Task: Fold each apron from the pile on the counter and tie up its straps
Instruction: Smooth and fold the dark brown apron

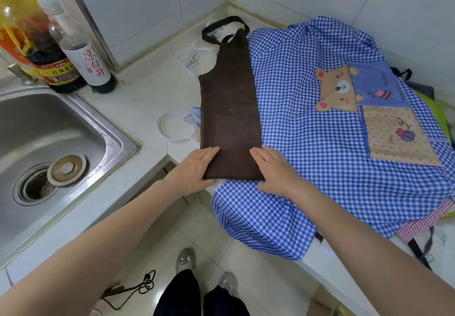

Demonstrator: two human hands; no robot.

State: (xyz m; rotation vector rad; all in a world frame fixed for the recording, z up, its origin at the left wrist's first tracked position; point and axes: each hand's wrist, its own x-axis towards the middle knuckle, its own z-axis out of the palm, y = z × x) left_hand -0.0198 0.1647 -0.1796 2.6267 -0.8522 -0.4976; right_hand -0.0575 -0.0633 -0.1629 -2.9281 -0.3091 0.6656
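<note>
Brown apron [230, 108]: matt cloth, smooth. Gingham apron [307, 143]: thin woven cloth, creased, stitched patches. Sink [49, 128]: brushed steel, dull sheen. Counter [147, 86]: smooth pale stone, slight gloss. Wall tiles [147, 7]: glossy.
</note>
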